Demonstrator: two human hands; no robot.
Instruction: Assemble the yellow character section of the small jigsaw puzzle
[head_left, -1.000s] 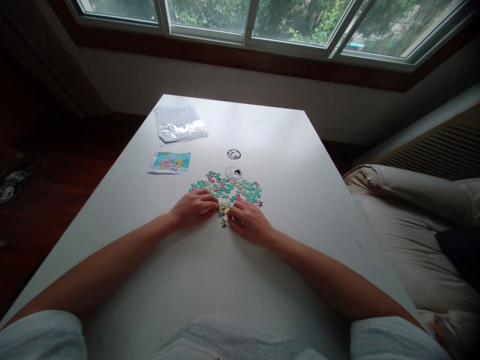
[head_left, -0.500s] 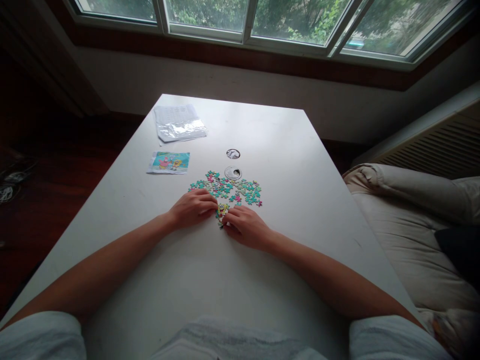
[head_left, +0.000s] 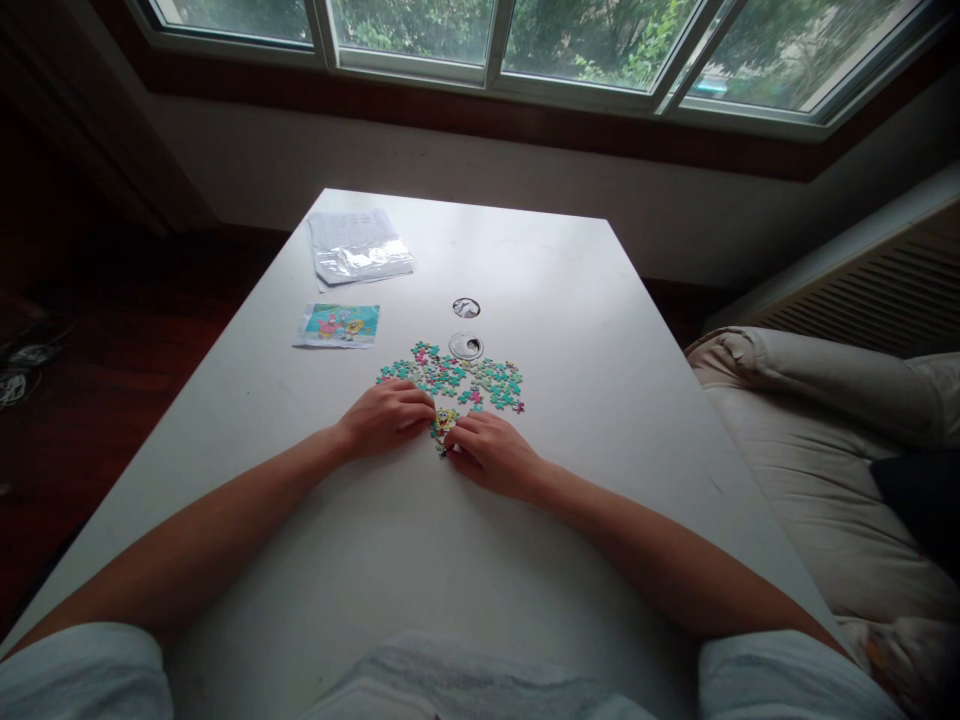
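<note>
Both of my hands rest on a white table (head_left: 585, 330), fingertips meeting over a small joined cluster of jigsaw pieces (head_left: 444, 424) with a yellow cartoon figure. My left hand (head_left: 384, 416) has its fingers curled and pressed against the cluster's left side. My right hand (head_left: 491, 452) pinches the cluster from the right. Just beyond the fingers lies a spread of several loose teal, pink and pale jigsaw pieces (head_left: 457, 378).
A small cartoon reference picture (head_left: 339, 325) lies to the left, with a clear plastic bag on paper (head_left: 358, 246) farther back. Two round clear lids (head_left: 466, 346) sit behind the pieces. A cushioned seat (head_left: 825, 440) is at the right; windows run along the far wall.
My right hand has crept slightly left and toward me against the joined cluster. My left hand has barely moved.
</note>
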